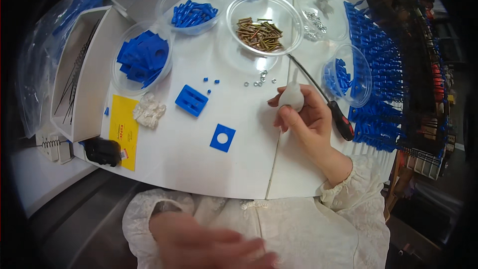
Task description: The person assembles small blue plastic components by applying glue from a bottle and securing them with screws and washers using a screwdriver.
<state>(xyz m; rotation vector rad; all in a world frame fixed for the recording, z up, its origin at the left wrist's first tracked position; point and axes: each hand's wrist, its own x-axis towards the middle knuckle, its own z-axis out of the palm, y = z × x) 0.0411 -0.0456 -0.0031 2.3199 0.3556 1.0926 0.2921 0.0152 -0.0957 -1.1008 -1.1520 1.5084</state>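
Note:
My right hand [311,119] is closed around a whitish, teardrop-shaped piece [293,98] with a narrow tip pointing away from me; thumb and fingers press on its sides. Low over my lap, my left hand [209,241] is blurred by motion, its fingers stretched out and nothing visible in them. Between the hands, a blue square plate [215,143] with a round hole lies flat on the white table. Farther off rests a blue slotted block [191,101], with a few tiny blue pieces [205,79] beyond it. Several small metal nuts [263,77] lie loose past my right hand.
A screwdriver [338,117] lies beside my right hand. Clear bowls hold brass-coloured screws [259,35], blue plates [142,59] and blue tubes [194,14]. Crumpled white material [148,111] sits by a yellow card [129,142]. Many blue assemblies [376,69] crowd the right edge.

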